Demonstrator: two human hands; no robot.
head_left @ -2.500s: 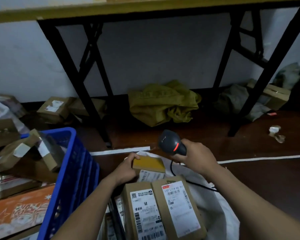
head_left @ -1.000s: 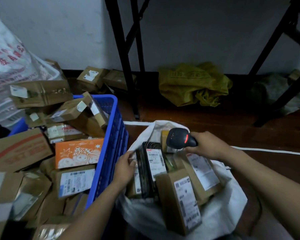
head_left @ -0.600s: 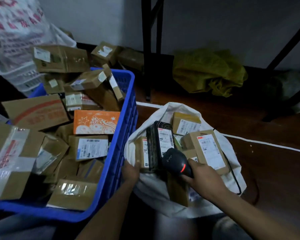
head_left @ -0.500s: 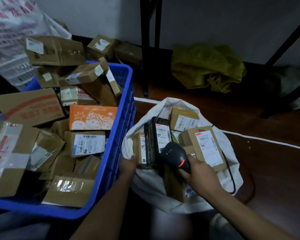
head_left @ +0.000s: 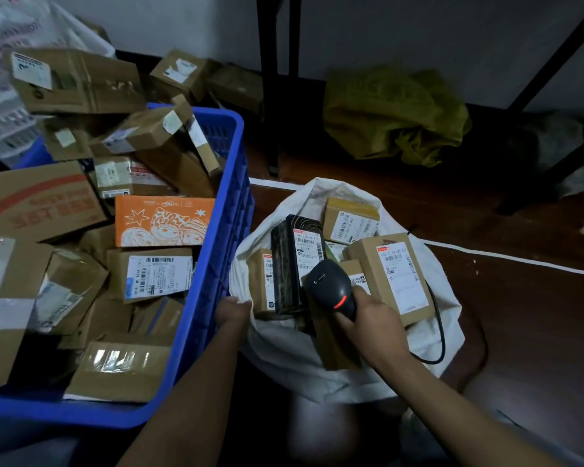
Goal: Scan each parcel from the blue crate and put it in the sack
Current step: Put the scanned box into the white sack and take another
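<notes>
Sack (head_left: 284, 358) rim over left hand (head_left: 231, 313) (partly)

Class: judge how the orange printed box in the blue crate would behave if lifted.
The orange box looks like rigid cardboard, so it probably keeps its shape. Flat-sided, it should not roll. Its top face is mostly uncovered, so it likely lifts free.
</notes>
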